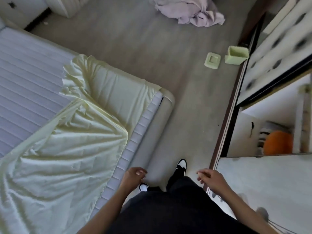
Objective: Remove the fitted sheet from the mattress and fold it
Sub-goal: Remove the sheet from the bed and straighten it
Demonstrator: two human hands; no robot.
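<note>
Left hand [133, 177] and right hand [211, 180] loosely curled, holding nothing; fitted sheet [67, 132] bunched on mattress [28, 68], left of left fingers.

The fitted sheet [67, 149] runs off the left edge; wardrobe [278, 48] contents seem blurred

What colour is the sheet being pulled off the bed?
Pale yellow, almost cream. The head view shows the fitted sheet bunched over the white mattress.

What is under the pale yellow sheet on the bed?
The fitted sheet lies loosely on a white quilted mattress, which shows bare beyond it and along the near edge. One corner still seems hooked over the mattress. Whatever else lies beneath the fabric is hidden.
</note>
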